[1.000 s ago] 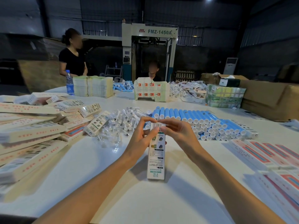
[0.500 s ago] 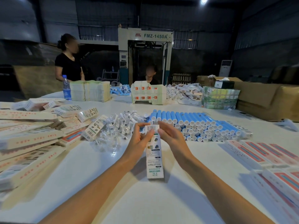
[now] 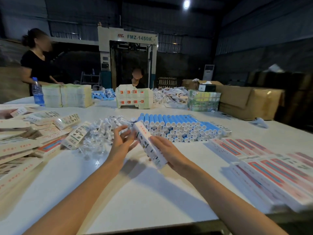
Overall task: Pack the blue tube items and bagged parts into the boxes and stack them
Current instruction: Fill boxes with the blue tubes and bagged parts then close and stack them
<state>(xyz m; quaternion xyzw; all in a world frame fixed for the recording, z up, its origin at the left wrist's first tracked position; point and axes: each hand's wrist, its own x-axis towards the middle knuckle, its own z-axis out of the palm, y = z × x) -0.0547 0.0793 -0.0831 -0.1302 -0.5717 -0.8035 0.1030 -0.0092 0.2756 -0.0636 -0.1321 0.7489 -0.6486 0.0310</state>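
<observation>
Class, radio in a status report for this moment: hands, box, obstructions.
Right hand holds box, tilted. Left hand open beside it. Blue tubes piled behind; nothing blocks the hands.

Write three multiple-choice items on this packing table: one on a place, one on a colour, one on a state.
1. Where does the big stack of blue tubes lie?
A. beyond the box in hand
B. on the cartons
C. beside the bottle

2. What colour are the tube caps?
A. red
B. black
C. white

3. How is the box?
A. flat on the table
B. tilted, held by the right hand
C. torn open

1 A: the tubes are stacked past the box.
2 C: their round ends show white.
3 B: the right hand grips it aslant, and the left hand is spread open.
</observation>
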